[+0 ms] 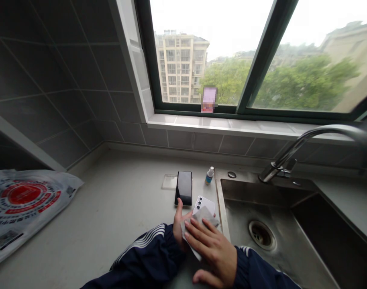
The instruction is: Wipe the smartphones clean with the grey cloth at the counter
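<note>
A white smartphone (205, 204), back side up with several round camera lenses, lies over my left hand (178, 224). That hand grips it from below; its thumb sticks out at the left and a fingertip shows at the right edge. A thin whitish wipe (186, 237) covers the phone's lower part. My right hand (213, 249) presses flat on the wipe, fingers stretched out and spread. Just beyond my left thumb, a dark-screened smartphone (184, 186) rests on the counter, partly beside a clear flat case (169, 181). A small spray bottle (209, 176) with a white cap stands near the sink.
To the right is a steel sink (240, 224) with a drain (261, 235) and a curved faucet (292, 152). A white plastic bag with red print (23, 200) lies on the pale counter (111, 188) at left. A window (246, 116) and its sill close off the back.
</note>
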Tool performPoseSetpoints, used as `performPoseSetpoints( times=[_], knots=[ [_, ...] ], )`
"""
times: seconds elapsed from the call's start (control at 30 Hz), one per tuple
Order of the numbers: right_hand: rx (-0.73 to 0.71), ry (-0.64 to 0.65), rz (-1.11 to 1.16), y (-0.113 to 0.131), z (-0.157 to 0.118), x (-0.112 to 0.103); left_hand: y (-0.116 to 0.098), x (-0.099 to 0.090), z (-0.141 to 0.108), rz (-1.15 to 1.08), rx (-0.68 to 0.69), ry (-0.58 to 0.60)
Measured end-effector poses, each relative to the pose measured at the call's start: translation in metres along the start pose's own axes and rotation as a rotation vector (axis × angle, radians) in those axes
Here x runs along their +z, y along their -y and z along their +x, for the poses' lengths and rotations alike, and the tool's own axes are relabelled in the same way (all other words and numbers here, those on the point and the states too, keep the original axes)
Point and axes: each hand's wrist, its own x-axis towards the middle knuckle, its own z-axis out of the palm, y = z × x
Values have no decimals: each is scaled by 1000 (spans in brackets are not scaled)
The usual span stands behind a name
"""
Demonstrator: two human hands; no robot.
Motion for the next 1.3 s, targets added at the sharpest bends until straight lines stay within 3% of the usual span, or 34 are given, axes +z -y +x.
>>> performPoseSetpoints(
  times=[0.17, 0.3, 0.47, 0.63, 0.77, 1.0, 1.3],
  knots=[
    [-64, 31, 56, 1, 0, -3, -11, -11, 2, 31, -53, 82],
    [1, 29, -20, 0, 1, -1, -5, -8, 1, 27, -44, 76],
    [106, -43, -181, -21, -4, -4, 11, 2, 1, 42, 69, 89],
    [160, -100, -252, -41, -9, -7, 13, 1, 2, 137, 39, 145],
    [152, -110, -255, -29, -6, -1, 13, 1, 1, 118, 92, 123],
    [47, -44, -210, 6, 1, 10, 0, 9, -4, 9, 134, -29],
    [-44, -39, -128, 7, 1, 3, -15, -1, -3, 24, 60, 54]
  ],
)
